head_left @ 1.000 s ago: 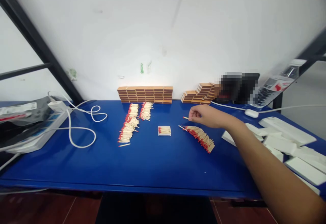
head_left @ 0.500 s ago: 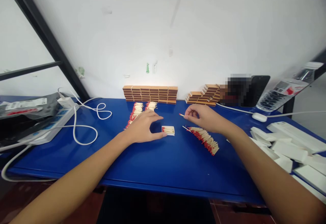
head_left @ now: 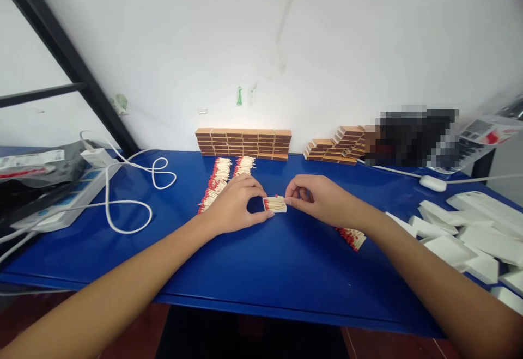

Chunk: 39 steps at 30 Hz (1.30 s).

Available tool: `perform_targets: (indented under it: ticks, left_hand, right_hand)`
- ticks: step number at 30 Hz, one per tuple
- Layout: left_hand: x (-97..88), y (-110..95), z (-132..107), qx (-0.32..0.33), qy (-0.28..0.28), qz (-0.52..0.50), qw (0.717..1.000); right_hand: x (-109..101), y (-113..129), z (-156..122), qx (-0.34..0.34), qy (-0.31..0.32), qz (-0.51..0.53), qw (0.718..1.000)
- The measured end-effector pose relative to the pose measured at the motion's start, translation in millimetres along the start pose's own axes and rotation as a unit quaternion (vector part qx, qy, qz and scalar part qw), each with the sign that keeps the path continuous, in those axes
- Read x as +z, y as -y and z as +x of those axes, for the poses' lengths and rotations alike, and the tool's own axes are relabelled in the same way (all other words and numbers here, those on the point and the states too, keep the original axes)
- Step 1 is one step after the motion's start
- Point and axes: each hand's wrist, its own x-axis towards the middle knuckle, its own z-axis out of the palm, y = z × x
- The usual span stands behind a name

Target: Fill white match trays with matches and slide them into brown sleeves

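Note:
A small open matchbox tray [head_left: 275, 204] full of red-tipped matches lies on the blue table [head_left: 253, 261]. My left hand [head_left: 237, 204] curls round its left end, thumb and fingers pinching it. My right hand [head_left: 318, 198] pinches at the tray's right end; whether a match is still in its fingers is hidden. A loose pile of matches [head_left: 351, 236] shows under my right wrist. Two longer rows of matches [head_left: 220, 176] lie behind my left hand.
Stacked brown matchbox sleeves [head_left: 243, 143] line the wall, with a second slanted stack [head_left: 337, 145] to their right. White boxes [head_left: 466, 233] crowd the right side. A power strip [head_left: 69, 195] and looped white cable [head_left: 131, 195] lie at the left.
My right hand moved left from above the loose pile to the tray's right end. My left hand came into view and closed on the tray's left end.

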Motion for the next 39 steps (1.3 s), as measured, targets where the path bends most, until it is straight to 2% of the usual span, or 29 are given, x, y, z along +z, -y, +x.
perform_targets:
  ticks: [4,7,11,16,19,22,26,29,33,39]
  left_hand:
    - [-1.5,-1,0,0.022,-0.014,-0.001,1.0]
    - [-1.8,-1,1,0.024,-0.01,-0.004,1.0]
    - [-2.8,-1,1,0.011,-0.005,-0.021,1.0]
    - [-2.9,-2,0,0.017,-0.007,-0.029,0.999]
    - [-1.1,-1,0,0.02,-0.011,-0.032,0.999]
    - [0.1,2,-1,0.017,-0.015,-0.027,0.999]
    - [-0.4,3,-1,0.013,-0.02,-0.016,1.0]
    - [-1.0,2,-1,0.014,-0.02,-0.014,1.0]
    - [-0.6,0,-2,0.015,-0.017,-0.011,1.0]
    - [-0.1,2,-2,0.011,-0.025,-0.013,1.0]
  right_hand:
    - [15,9,0,-0.037,0.003,-0.011,0.999]
    - [18,10,0,-0.05,0.008,-0.015,0.999]
    - [7,2,0,-0.047,0.001,-0.028,0.999]
    - [-11,-9,0,0.002,-0.049,-0.034,0.998]
    - [-18,-14,1,0.009,-0.068,-0.035,0.997]
    - [-23,-23,1,0.033,-0.048,-0.075,0.995]
    - [-27,-36,-1,0.082,0.026,-0.118,0.989]
    - [-24,-38,-1,0.087,0.057,-0.102,0.989]
    - [-17,-33,0,0.079,0.067,-0.068,0.992]
    - [-25,-34,2,0.093,0.008,0.013,0.996]
